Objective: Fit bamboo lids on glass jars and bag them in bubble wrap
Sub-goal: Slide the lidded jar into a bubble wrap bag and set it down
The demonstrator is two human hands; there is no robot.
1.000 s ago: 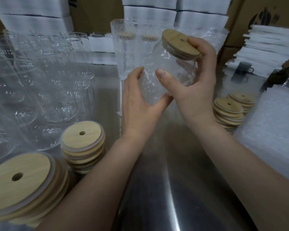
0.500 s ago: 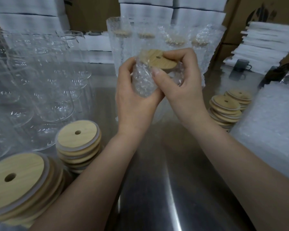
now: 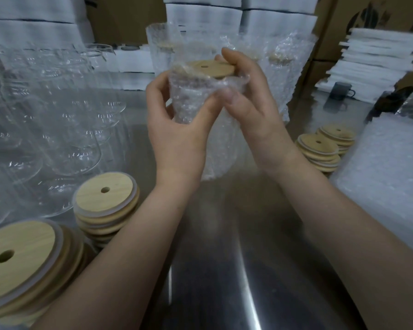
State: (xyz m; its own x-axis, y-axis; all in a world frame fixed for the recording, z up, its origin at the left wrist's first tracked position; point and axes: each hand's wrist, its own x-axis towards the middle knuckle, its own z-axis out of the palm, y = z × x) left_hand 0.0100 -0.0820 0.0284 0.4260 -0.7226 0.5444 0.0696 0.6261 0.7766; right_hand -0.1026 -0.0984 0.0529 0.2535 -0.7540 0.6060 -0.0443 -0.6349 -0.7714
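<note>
Right hand [image 3: 253,110]: fingers curled over the far edge of the lid [image 3: 210,67], thumb pressed on the front of the bag [image 3: 215,148]. Left hand [image 3: 174,129]: curled round the bag from the left, thumb in front.

Load is held mid-frame, above the table [image 3: 224,270]. Within the last second the jar [image 3: 193,94] was brought from tilted to upright and sunk into the bag. The lid is now level with the bag mouth, wrap bunched round the rim. The glass is hard to make out through the wrap; it is probably fully seated.

Bagging is judged nearly done, mouth not yet closed.

Outward: lid stacks [image 3: 105,198] lower left, bare jars [image 3: 57,120] at left, bagged jars [image 3: 281,67] behind.
</note>
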